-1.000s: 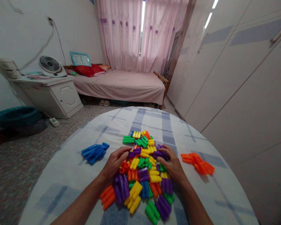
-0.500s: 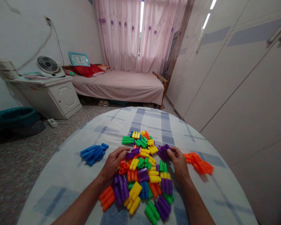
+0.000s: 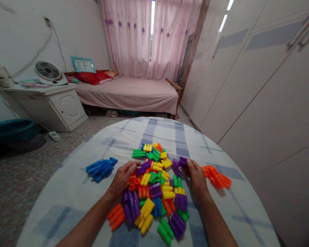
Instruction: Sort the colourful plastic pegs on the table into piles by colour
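My left hand point(image 3: 122, 177) is closed at the left edge of a mixed pile, its fingertips on a purple plastic building block point(image 3: 143, 168) made of joined tubes. On the right, my right hand point(image 3: 197, 175) pinches another purple block point(image 3: 183, 162) between thumb and fingers. Just left of that one lies a separate purple block point(image 3: 176, 168). Between my hands spread yellow blocks point(image 3: 145, 179), green blocks point(image 3: 154, 177), orange blocks point(image 3: 144, 191) and more purple ones. The undersides of both held blocks are hidden.
A group of blue blocks point(image 3: 101, 169) lies to the left and a group of orange blocks point(image 3: 217, 177) to the right, on a checked tablecloth point(image 3: 74, 192). Beyond the table are a bed point(image 3: 128, 94), a cabinet with a fan point(image 3: 49, 72), and a wardrobe point(image 3: 270, 103).
The purple block in my right hand has come apart from the purple block beside it, and a gap shows between them. My left hand stays at the pile. The view has shifted slightly.
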### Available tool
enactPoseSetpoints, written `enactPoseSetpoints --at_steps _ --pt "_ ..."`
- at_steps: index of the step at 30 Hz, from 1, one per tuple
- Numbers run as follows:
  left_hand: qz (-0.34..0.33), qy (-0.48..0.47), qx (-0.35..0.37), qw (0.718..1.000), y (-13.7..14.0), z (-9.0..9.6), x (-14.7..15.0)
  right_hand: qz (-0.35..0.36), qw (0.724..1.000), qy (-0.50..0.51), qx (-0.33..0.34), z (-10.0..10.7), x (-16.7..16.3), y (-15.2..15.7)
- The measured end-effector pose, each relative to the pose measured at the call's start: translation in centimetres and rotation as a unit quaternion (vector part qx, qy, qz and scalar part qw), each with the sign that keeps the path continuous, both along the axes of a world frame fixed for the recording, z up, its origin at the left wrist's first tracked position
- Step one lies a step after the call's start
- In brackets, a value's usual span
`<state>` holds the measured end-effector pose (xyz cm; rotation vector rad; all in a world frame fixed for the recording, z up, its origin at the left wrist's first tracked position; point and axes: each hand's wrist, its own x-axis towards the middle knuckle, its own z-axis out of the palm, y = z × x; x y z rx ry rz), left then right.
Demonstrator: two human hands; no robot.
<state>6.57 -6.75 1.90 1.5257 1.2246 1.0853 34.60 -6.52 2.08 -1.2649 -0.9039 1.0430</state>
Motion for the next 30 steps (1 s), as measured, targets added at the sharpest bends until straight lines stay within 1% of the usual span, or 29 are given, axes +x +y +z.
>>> enactPoseSetpoints --at_steps 5,9,11,14,19,23,27,30 --pt "-0.004 0.004 -0.001 1.000 0.07 -0.07 0.00 0.021 0.993 -0.113 0.006 0.02 -0.01 -0.27" --pt "0.004 0.006 -0.005 1.000 0.06 -0.14 -0.03 0.017 0.972 -0.231 0.027 -0.39 -0.01 0.03" --pt "0.008 0.001 -0.005 1.000 0.04 -0.18 -0.02 0.013 0.962 -0.270 0.036 -0.59 -0.06 0.21" --pt "0.010 -0.009 -0.009 1.000 -0.01 -0.19 0.06 0.025 0.961 -0.275 0.036 -0.69 -0.13 0.31" --pt "0.003 -0.012 -0.019 1.000 -0.09 -0.03 0.11 0.038 0.971 -0.230 0.044 -0.25 -0.09 0.14" --pt "0.006 0.000 -0.008 1.000 -0.10 0.11 0.06 0.034 0.976 -0.215 0.017 0.14 -0.22 0.15" --pt "0.005 0.003 -0.007 1.000 0.00 -0.05 0.01 0.055 0.972 -0.227 -0.015 0.20 -0.49 0.13" --pt "0.002 0.008 -0.003 1.000 0.10 -0.27 -0.05 0.084 0.963 -0.257 -0.022 0.02 -0.55 0.05"
